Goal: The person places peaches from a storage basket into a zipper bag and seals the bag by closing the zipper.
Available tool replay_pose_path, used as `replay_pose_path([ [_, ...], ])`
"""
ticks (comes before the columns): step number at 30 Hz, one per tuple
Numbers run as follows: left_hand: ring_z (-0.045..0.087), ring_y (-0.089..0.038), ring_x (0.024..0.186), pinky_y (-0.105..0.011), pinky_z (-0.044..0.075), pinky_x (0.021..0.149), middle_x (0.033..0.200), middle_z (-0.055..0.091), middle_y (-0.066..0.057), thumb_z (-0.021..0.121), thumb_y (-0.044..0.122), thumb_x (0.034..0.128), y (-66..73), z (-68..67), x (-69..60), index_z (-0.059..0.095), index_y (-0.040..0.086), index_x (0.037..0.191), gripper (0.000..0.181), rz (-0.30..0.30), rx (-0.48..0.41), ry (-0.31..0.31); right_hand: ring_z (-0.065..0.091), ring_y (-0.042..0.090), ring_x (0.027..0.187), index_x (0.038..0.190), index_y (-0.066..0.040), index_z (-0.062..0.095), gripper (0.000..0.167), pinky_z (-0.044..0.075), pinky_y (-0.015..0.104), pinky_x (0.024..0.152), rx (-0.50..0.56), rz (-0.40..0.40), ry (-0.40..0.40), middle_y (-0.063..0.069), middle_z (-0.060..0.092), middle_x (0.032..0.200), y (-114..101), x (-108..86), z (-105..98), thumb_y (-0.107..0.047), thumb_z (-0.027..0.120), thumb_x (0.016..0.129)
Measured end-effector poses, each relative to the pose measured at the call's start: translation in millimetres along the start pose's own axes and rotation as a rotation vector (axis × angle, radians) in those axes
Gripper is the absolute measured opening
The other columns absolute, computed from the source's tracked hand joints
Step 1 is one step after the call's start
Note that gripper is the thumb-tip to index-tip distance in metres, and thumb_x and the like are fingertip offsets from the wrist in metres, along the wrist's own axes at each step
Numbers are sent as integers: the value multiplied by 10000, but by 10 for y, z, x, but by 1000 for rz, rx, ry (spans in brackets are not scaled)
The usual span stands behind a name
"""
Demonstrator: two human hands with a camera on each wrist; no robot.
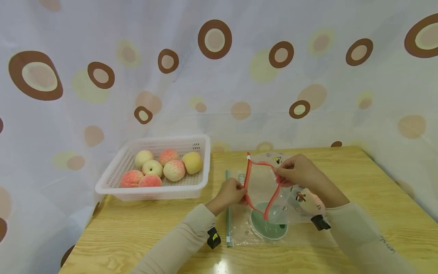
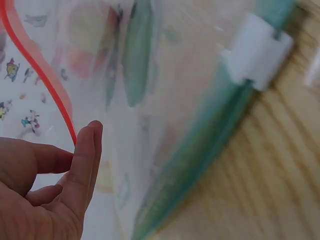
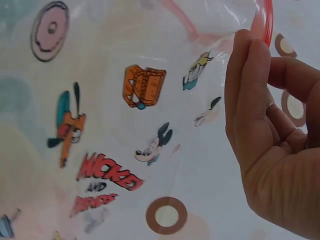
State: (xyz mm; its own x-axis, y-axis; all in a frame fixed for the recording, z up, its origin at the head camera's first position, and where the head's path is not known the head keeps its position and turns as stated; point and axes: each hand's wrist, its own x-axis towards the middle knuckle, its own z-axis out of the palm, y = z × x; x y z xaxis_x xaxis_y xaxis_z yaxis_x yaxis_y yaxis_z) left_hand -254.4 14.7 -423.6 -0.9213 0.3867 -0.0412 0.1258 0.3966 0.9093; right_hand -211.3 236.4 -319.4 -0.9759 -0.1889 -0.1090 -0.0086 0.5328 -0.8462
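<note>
A clear zip bag with cartoon prints and a red rim is held up by both hands, its mouth spread apart. My left hand pinches the rim's left side between thumb and fingers. On the right side, my right hand pinches the rim. Beneath lies another clear bag with a green zip strip, a white slider and a green round patch. A pale and pink round thing, like a peach, shows through the plastic; which bag it is in, I cannot tell.
At the left back of the wooden table stands a white slotted plastic basket with several peaches and other yellowish round fruit. A curtain with brown rings hangs behind the table.
</note>
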Motion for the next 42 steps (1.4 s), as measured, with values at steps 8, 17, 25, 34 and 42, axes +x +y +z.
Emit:
replay_pose_path([
  [8, 666, -189, 520, -196, 505, 471, 601, 658, -143, 600, -14, 875, -187, -28, -2, 659, -55, 676, 212, -68, 105, 60, 675, 159, 650, 896, 62, 693, 247, 580, 313, 624, 87, 8, -40, 73, 679, 721, 165, 163, 276, -151, 584, 958],
  [17, 635, -123, 456, -220, 515, 456, 521, 607, -62, 592, 4, 851, -181, -19, 22, 613, -5, 618, 234, -45, 116, 35, 674, 150, 642, 914, 65, 688, 258, 580, 311, 634, 131, 22, -62, 76, 680, 727, 171, 190, 303, -162, 576, 966],
  [25, 676, -198, 554, -223, 524, 487, 631, 635, -101, 615, 3, 877, -112, -22, -19, 637, -45, 718, 168, -94, 85, 26, 674, 149, 648, 920, 59, 686, 262, 582, 328, 643, 128, 28, -47, 72, 679, 734, 182, 194, 288, -182, 591, 961],
  [34, 560, -87, 502, -183, 428, 462, 627, 653, -41, 649, 85, 872, -109, -98, -57, 694, -4, 756, 154, 19, 284, 28, 669, 145, 637, 913, 76, 682, 260, 576, 289, 616, 124, 19, -34, 71, 670, 714, 175, 178, 253, -163, 592, 959],
  [42, 600, -107, 611, -201, 465, 511, 752, 684, -68, 646, 123, 881, -13, -206, -256, 695, -16, 885, 148, 143, 472, -20, 669, 146, 644, 931, 68, 685, 258, 578, 301, 630, 134, 26, -37, 68, 673, 723, 206, 182, 251, -172, 594, 959],
])
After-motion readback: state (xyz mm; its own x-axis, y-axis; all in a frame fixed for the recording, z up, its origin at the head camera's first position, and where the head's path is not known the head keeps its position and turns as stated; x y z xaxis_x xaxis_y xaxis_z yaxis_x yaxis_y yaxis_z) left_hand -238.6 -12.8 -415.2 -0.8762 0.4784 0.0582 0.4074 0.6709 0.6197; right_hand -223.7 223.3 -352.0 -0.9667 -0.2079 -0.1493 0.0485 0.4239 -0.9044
